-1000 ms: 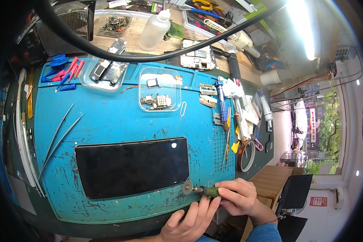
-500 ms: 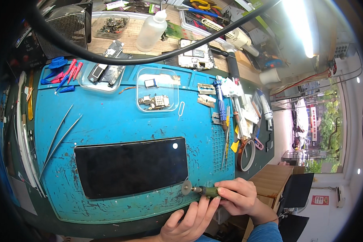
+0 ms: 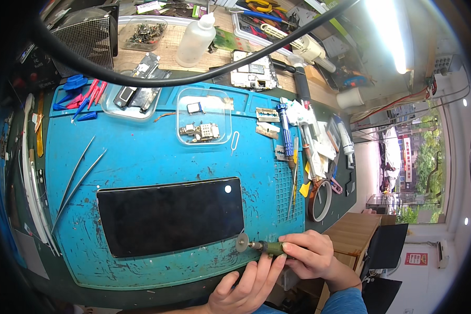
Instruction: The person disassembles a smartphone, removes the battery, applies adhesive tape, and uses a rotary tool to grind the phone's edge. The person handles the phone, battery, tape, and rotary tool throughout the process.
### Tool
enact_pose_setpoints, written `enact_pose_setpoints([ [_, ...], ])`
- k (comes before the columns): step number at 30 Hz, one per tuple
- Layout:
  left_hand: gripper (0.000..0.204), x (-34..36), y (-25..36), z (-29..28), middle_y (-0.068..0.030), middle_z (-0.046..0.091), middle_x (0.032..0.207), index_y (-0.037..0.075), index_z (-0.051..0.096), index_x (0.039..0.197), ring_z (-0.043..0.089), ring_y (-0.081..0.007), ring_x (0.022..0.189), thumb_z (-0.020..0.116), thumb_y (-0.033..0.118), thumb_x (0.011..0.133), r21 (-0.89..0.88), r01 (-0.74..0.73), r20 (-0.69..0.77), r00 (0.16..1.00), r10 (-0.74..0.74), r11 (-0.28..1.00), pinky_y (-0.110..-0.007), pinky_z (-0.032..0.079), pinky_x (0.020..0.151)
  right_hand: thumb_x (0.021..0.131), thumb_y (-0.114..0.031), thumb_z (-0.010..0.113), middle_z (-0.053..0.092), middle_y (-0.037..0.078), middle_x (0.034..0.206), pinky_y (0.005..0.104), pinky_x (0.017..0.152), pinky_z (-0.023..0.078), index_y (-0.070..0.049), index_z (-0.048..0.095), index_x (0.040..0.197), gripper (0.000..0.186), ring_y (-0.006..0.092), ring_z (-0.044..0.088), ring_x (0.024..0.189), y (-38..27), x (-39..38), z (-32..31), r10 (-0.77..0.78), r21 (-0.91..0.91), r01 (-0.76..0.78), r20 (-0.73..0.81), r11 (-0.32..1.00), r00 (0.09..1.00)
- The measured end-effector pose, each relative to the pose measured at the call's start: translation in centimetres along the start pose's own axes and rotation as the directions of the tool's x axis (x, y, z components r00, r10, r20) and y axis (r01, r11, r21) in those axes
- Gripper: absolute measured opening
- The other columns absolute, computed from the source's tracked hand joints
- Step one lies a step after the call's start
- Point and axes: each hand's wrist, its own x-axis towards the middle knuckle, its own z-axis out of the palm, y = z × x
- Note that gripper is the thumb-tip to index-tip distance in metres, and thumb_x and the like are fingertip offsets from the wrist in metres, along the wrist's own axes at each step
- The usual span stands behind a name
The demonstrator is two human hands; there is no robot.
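Note:
A small green rotary tool (image 3: 271, 248) with a round grey cutting disc (image 3: 242, 243) at its tip lies between my hands, near the front edge of the blue work mat (image 3: 157, 157). My right hand (image 3: 310, 253) grips its rear end between thumb and fingers. From below, my left hand (image 3: 248, 288) holds the body with its fingertips, the thumb standing apart. The disc points left, close to the lower right corner of a phone-like device (image 3: 167, 219) with a dark screen. That device lies flat on the mat, and neither hand touches it.
Tweezers (image 3: 78, 191) lie at the mat's left. Clear plastic boxes with phone parts, one a small tray (image 3: 204, 116), stand behind. A blue screwdriver (image 3: 286, 128), blades and a tape roll (image 3: 320, 201) are at the right. A black cable (image 3: 178, 79) arches over the back, before a squeeze bottle (image 3: 196, 42).

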Motion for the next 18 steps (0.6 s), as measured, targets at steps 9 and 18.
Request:
enact_pose_setpoints([
  [9, 0.035, -0.02, 0.08, -0.04, 0.0027, 0.072, 0.127, 0.020, 0.076, 0.131, 0.058, -0.0105, 0.117, 0.057, 0.021, 0.101, -0.010, 0.004, 0.003, 1.000, -0.004, 1.000, -0.032, 0.037, 0.098, 0.076, -0.011, 0.085, 0.076, 0.010, 0.114, 0.0263, 0.055, 0.051, -0.007, 0.075, 0.124, 0.049, 0.0174, 0.063, 0.067, -0.01, -0.13, 0.05, 0.002, -0.011, -0.002, 0.000, 1.000, 1.000],
  [18, 0.035, -0.20, 0.49, 0.68, 0.0028, 0.072, 0.127, 0.020, 0.076, 0.131, 0.058, -0.0106, 0.117, 0.057, 0.021, 0.102, -0.032, 0.050, -0.048, 0.997, -0.052, 0.998, -0.032, 0.037, 0.099, 0.076, -0.011, 0.086, 0.076, 0.010, 0.114, 0.0263, 0.055, 0.051, -0.007, 0.075, 0.124, 0.049, 0.0176, 0.063, 0.068, -0.03, -0.09, 0.07, 0.003, -0.008, -0.003, -0.004, 1.000, 1.000],
])
